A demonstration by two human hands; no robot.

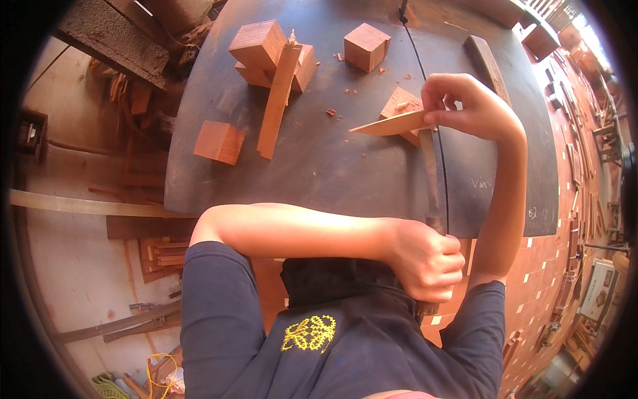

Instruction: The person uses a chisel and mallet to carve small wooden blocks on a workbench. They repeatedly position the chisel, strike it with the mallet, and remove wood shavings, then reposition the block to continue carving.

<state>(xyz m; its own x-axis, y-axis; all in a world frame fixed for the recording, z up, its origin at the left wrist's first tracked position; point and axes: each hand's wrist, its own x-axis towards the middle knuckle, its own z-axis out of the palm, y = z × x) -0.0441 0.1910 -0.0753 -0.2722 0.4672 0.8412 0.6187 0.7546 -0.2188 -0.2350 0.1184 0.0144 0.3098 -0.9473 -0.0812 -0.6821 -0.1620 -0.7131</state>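
Note:
My left hand is closed in a fist round the handle of a long, narrow-bladed tool, at the table's near edge. Its worn blade points away from me, up toward my right hand. Between thumb and fingers, my right hand pinches a thin, pointed wood strip, its tip to the left. The strip crosses in front of a reddish wooden block and partly hides it. Whether the blade's end touches the strip is hard to make out.
On the dark table stand a single block, another block and stacked blocks with a long strip leaning on them. Small wood chips lie about. A dark wooden bar lies at the far right.

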